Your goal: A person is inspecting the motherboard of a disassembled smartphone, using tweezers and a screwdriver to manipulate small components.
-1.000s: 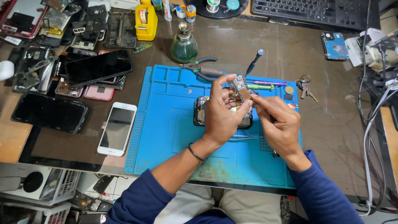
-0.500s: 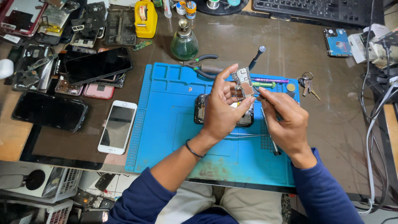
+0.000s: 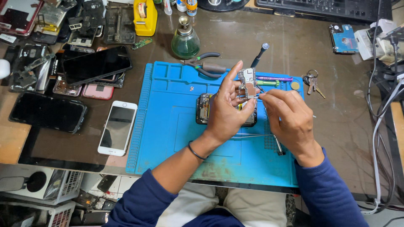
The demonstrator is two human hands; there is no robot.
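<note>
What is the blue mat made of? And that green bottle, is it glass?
The mat looks like soft rubber or silicone: matte blue, with moulded ridges and little trays. The bottle seems to be glass: see-through green and shiny, with a brassy metal top. The board in the left hand shows bare metal shields.

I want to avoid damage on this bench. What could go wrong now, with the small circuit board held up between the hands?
1. The small silver circuit board is held only by fingertips of the left hand, above the opened dark phone body; it might slip and fall on it.
2. The right hand works at the board's edge; pulling hard could bend it.
3. The thin metal tweezers lie loose on the blue rubber mat, below the wrists; a sleeve might sweep them off.
</note>
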